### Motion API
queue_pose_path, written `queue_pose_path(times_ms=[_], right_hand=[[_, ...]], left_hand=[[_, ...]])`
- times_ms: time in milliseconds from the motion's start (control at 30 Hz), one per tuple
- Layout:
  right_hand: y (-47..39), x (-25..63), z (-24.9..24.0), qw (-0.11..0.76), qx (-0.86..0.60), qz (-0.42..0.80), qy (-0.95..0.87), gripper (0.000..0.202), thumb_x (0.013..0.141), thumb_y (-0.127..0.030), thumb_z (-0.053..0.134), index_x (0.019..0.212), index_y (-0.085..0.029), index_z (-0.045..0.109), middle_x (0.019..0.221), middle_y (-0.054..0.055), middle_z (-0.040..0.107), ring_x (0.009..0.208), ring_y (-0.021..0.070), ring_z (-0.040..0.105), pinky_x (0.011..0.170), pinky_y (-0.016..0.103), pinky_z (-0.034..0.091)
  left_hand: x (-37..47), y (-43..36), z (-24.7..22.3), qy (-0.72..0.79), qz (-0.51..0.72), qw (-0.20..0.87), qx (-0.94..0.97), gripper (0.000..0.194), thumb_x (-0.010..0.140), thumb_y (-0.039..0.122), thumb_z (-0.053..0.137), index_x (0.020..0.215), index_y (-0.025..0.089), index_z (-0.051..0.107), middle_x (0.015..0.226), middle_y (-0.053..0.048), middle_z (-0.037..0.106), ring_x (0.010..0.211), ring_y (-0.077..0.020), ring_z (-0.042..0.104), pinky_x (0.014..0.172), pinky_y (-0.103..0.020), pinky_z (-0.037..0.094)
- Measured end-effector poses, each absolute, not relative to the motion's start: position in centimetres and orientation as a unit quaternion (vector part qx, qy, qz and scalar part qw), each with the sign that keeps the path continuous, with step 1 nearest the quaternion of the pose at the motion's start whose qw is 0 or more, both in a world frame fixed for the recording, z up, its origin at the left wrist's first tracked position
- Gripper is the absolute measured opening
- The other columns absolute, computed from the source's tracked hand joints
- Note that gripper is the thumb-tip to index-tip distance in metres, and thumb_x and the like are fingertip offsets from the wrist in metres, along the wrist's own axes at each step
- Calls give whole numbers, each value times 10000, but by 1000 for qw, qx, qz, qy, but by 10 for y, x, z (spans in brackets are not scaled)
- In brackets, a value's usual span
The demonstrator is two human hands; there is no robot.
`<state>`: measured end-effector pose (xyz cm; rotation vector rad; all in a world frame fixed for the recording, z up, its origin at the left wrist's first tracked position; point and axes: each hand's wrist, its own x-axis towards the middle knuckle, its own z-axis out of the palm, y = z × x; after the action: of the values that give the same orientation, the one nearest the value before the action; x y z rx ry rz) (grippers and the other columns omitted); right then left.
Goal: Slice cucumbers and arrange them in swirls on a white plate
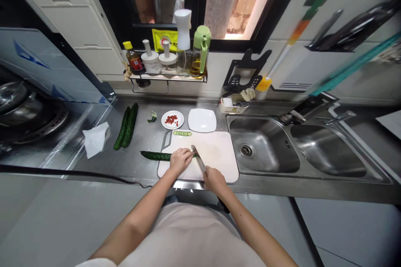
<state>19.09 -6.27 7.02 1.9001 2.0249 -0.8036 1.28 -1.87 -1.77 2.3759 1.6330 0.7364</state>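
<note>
On the pale cutting board (219, 167) lies a dark green cucumber (156, 156), its uncut end reaching left past the board. My left hand (181, 159) is closed over it near its right end. In my right hand (214, 178) is the handle of a kitchen knife (199, 159), whose blade stands at the cucumber's right end, close to my left fingertips. Whether the edge has gone into the flesh cannot be made out. A short row of cucumber slices (182, 133) rests along the board's far edge.
Behind the board stand a small plate (163, 125) with red pieces and a white square plate (202, 120). Two whole cucumbers (125, 127) and a white tissue (95, 138) lie left. A double sink (266, 146) is at right; a condiment rack (169, 77) hangs behind.
</note>
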Motion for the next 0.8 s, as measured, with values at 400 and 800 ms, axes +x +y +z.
queue_pose_path(times_ms=[400, 800], right_hand=[[-52, 183, 67, 114, 656, -281, 691, 297, 927, -188, 384, 1101, -131, 618, 1026, 165, 694, 979, 229, 651, 756, 284, 414], [-56, 183, 67, 126, 655, -272, 693, 297, 927, -191, 378, 1082, -127, 623, 1024, 172, 696, 973, 237, 657, 738, 284, 419]], left_hand=[[12, -18, -18, 548, 245, 89, 795, 218, 929, 326, 509, 985, 283, 715, 1000, -11, 683, 874, -151, 558, 739, -278, 424], [12, -18, -17, 549, 243, 92, 794, 227, 931, 340, 503, 994, 285, 714, 1007, -12, 685, 880, -155, 560, 737, -281, 421]])
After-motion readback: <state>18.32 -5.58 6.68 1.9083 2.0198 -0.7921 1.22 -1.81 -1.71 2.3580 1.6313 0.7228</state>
